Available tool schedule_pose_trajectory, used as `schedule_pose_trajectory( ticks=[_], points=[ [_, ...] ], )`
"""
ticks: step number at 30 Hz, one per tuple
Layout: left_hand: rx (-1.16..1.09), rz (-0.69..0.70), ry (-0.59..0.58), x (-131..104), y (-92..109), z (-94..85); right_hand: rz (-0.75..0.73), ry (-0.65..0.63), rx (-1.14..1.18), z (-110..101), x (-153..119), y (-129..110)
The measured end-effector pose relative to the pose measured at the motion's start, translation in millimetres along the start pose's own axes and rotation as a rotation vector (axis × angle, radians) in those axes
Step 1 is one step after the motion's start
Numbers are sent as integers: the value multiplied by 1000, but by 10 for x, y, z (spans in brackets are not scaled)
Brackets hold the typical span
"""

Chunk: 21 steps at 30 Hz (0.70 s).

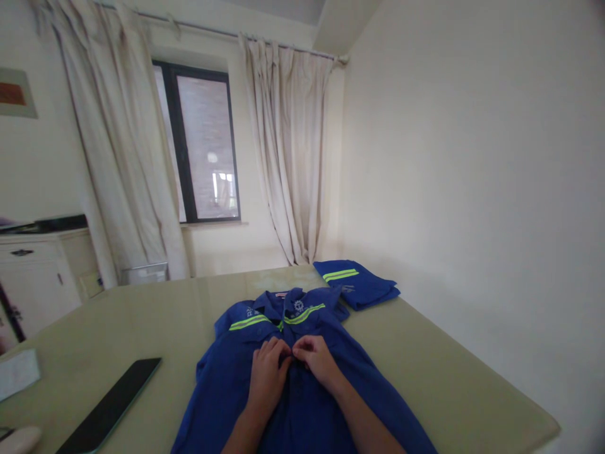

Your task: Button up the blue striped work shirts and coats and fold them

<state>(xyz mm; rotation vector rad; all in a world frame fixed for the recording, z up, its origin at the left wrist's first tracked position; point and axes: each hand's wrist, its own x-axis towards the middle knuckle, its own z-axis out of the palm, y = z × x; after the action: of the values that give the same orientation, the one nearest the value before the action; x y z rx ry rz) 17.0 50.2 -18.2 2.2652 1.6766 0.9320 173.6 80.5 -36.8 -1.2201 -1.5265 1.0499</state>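
A blue work jacket (227,384) with yellow-green reflective stripes lies spread on the table, its collar toward the far side. My left hand (271,366) pinches the jacket's front placket near the middle, just below the chest stripe. Close beside it on the right, my right hand (314,359) also has thumb and fingers pinched on the placket. The fingertips of both hands nearly meet, and the small bit of cloth between them is hard to make out.
A folded blue garment (373,287) with a reflective stripe lies at the table's far right, by the wall. On the left of the table (142,328) are a long black flat object (113,403), a white paper (19,373) and a pale rounded object (21,440) at the corner.
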Motion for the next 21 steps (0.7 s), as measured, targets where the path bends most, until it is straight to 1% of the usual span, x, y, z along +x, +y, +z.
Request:
schedule_pose_trajectory(
  ticks=[2, 4, 6, 9, 11, 13, 15, 17, 19, 21],
  points=[
    [-39, 14, -45, -36, 0, -2, -94, 65, -120, -8, -119, -15],
    [-31, 4, -67, -82, -2, 19, -189, 119, -342, 3, -239, -66],
    [24, -14, -51, -154, -4, 66, -220, 109, -569, 30, -314, -161],
    [100, -2, -16, -324, -24, 192, -165, 64, -765, 94, -269, -352],
    [136, 28, -29, -468, -60, 294, -92, 89, -826, 153, -153, -449],
    [168, 49, -53, -614, -112, 366, -43, 122, -867, 221, -20, -465],
    [189, 54, -66, -729, -163, 364, -35, 135, -831, 279, 83, -387],
    [192, 50, -81, -764, -185, 267, -56, 133, -704, 308, 141, -253],
    [203, 22, -96, -679, -159, 101, -81, 115, -522, 296, 162, -118],
    [234, -30, -112, -468, -101, -69, -73, 76, -295, 248, 172, -18]
  ],
)
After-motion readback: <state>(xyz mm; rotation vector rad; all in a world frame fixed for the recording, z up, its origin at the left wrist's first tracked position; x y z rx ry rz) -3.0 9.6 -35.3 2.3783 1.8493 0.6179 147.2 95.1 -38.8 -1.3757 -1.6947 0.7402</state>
